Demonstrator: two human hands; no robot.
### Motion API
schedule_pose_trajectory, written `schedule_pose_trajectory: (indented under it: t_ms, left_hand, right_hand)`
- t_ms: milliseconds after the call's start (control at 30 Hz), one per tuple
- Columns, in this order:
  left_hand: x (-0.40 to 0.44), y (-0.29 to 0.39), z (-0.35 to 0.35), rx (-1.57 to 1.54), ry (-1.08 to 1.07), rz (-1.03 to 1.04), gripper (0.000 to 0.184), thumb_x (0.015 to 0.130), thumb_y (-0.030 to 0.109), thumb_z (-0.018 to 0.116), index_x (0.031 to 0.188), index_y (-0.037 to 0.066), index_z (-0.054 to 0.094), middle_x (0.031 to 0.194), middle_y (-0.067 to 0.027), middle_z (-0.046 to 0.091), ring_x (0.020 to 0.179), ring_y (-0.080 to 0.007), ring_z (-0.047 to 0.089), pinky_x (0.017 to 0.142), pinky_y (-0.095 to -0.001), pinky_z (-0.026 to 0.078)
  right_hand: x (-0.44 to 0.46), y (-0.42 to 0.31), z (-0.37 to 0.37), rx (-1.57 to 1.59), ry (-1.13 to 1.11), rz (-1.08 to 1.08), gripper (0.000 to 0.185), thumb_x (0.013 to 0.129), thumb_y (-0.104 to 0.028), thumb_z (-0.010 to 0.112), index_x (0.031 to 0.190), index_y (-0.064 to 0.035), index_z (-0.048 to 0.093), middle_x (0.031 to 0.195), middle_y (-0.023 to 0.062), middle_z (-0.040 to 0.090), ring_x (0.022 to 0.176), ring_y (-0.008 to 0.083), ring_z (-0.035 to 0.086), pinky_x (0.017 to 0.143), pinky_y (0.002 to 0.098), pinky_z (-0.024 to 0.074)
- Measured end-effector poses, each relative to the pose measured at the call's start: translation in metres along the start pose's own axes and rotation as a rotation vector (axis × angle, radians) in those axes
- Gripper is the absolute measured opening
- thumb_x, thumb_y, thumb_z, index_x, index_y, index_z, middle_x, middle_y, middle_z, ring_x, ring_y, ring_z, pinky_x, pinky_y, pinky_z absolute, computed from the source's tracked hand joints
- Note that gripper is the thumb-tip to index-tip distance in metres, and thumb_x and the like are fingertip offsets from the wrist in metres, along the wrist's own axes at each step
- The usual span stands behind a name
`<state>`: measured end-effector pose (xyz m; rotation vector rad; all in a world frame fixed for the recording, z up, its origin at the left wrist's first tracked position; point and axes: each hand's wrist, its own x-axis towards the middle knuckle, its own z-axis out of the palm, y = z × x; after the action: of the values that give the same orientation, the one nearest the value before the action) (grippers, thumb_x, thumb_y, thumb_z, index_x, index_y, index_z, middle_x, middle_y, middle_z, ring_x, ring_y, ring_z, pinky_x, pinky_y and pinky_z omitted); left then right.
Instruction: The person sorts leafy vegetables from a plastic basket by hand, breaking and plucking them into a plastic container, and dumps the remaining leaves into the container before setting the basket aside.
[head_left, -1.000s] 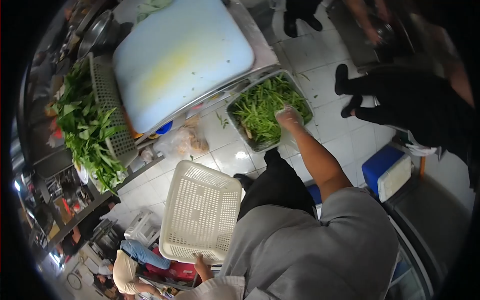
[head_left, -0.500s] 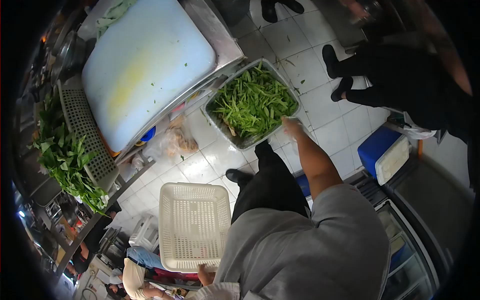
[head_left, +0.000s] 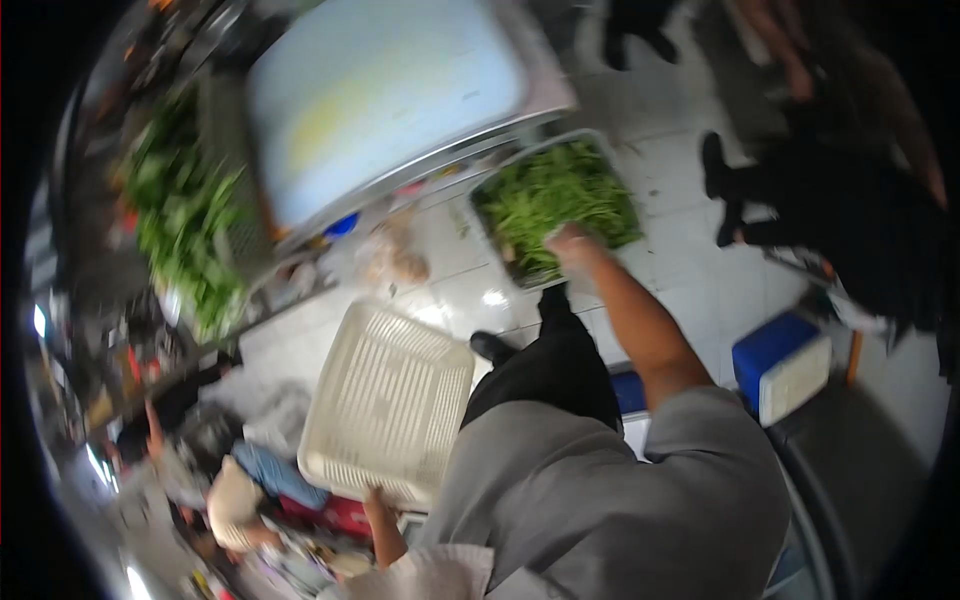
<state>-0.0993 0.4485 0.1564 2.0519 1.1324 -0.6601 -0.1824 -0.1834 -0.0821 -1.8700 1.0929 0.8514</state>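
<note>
A cream plastic basket (head_left: 385, 400) with slotted sides hangs tilted at my left side, looking bare inside. My left hand (head_left: 375, 500) grips its near rim. On the right, my right hand (head_left: 572, 243), seemingly in a clear plastic glove, is over the near side of a grey bin (head_left: 482, 205) on the floor. Cut green leaves (head_left: 560, 195) fill the bin. Motion blurs the fingers of that hand, so whether they touch the leaves is unclear.
A large white cutting board (head_left: 390, 90) lies on the metal table, beside a basket of leafy greens (head_left: 190, 220). Plastic bags (head_left: 395, 255) sit on the floor. People in dark clothes (head_left: 830, 190) stand at right, near a blue cooler (head_left: 780, 365). Other people are at lower left.
The view has shifted and blurred. My right hand has moved from the bin's rim to over the leaves. The cream basket has tilted, still in my left hand.
</note>
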Motion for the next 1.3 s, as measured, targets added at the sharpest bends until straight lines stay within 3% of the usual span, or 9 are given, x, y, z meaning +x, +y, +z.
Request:
schedule_pose_trajectory:
  t_ms: [167,233,400,733,800,933,1000,1167,1300]
  left_hand:
    - [0.023,0.011,0.015,-0.103,-0.020,0.221,0.042,0.078,0.019,0.060,0.111,-0.006,0.054,0.082,-0.0128,0.061,0.064,-0.0239,0.061,0.051,-0.0347,0.049]
    - [0.054,0.004,0.016,-0.173,-0.093,0.305,0.045,0.079,0.018,0.060,0.115,-0.008,0.052,0.087,-0.0138,0.061,0.071,-0.0242,0.063,0.055,-0.0362,0.051]
    - [0.069,0.021,0.027,-0.123,-0.169,0.350,0.047,0.080,0.019,0.058,0.122,-0.002,0.049,0.099,-0.0149,0.061,0.082,-0.0284,0.065,0.065,-0.0407,0.058]
    - [0.130,0.007,0.005,-0.259,-0.351,0.553,0.048,0.080,0.015,0.056,0.122,-0.007,0.049,0.103,-0.0154,0.062,0.080,-0.0243,0.064,0.062,-0.0361,0.055]
    - [0.131,0.001,-0.008,-0.345,-0.335,0.539,0.051,0.080,0.010,0.055,0.126,-0.009,0.047,0.113,-0.0146,0.060,0.100,-0.0225,0.058,0.085,-0.0320,0.045]
    - [0.144,-0.020,-0.028,-0.407,-0.250,0.590,0.052,0.079,0.007,0.053,0.128,-0.009,0.046,0.116,-0.0151,0.059,0.104,-0.0236,0.056,0.088,-0.0320,0.044]
    - [0.148,-0.032,-0.035,-0.432,-0.222,0.600,0.051,0.079,0.006,0.052,0.127,-0.009,0.046,0.114,-0.0156,0.059,0.103,-0.0246,0.057,0.088,-0.0324,0.044]
    - [0.166,-0.072,-0.041,-0.315,0.027,0.593,0.050,0.077,0.005,0.052,0.126,-0.006,0.047,0.110,-0.0166,0.061,0.097,-0.0273,0.060,0.085,-0.0340,0.046]
    - [0.190,-0.116,-0.044,-0.457,0.056,0.486,0.049,0.076,0.004,0.052,0.123,-0.004,0.048,0.108,-0.0174,0.061,0.094,-0.0288,0.061,0.080,-0.0364,0.048]
  right_hand:
    - [-0.057,-0.021,-0.006,0.405,-0.178,-0.149,0.026,0.081,-0.030,0.063,0.084,-0.0040,0.065,0.080,0.0071,0.068,0.067,0.0176,0.063,0.055,0.0323,0.0505]
    - [-0.062,-0.021,0.001,0.346,-0.207,-0.431,0.039,0.081,-0.040,0.056,0.093,-0.0044,0.067,0.089,0.0141,0.069,0.071,0.0259,0.066,0.071,0.0370,0.0509]
    - [-0.145,-0.072,0.026,-0.090,0.228,-0.409,0.038,0.077,-0.038,0.055,0.092,-0.0045,0.067,0.098,0.0169,0.066,0.092,0.0353,0.061,0.082,0.0381,0.0473]
    - [-0.208,-0.120,0.136,-0.162,0.245,-0.621,0.037,0.077,-0.033,0.052,0.092,-0.0020,0.064,0.093,0.0244,0.062,0.091,0.0407,0.059,0.081,0.0442,0.0462]
    - [-0.220,-0.127,0.146,-0.177,0.156,-0.507,0.040,0.077,-0.033,0.052,0.100,-0.0023,0.063,0.100,0.0236,0.063,0.096,0.0403,0.058,0.084,0.0429,0.0459]
    - [-0.229,-0.148,0.157,-0.310,0.048,-0.463,0.053,0.082,-0.041,0.054,0.117,-0.0005,0.059,0.118,0.0182,0.062,0.104,0.0334,0.061,0.092,0.0371,0.0446]
    - [-0.246,-0.162,0.152,-0.203,-0.090,-0.650,0.054,0.087,-0.042,0.055,0.121,-0.0001,0.057,0.122,0.0167,0.060,0.100,0.0294,0.063,0.087,0.0376,0.0476]
    - [-0.328,-0.231,0.077,0.972,-0.748,-0.965,0.055,0.091,-0.039,0.055,0.131,-0.0023,0.046,0.118,0.0166,0.061,0.098,0.0231,0.063,0.082,0.0345,0.0500]
    - [-0.296,-0.251,0.039,1.231,-0.783,-1.100,0.051,0.089,-0.039,0.058,0.128,-0.0052,0.051,0.118,0.0159,0.061,0.099,0.0248,0.063,0.083,0.0387,0.0504]
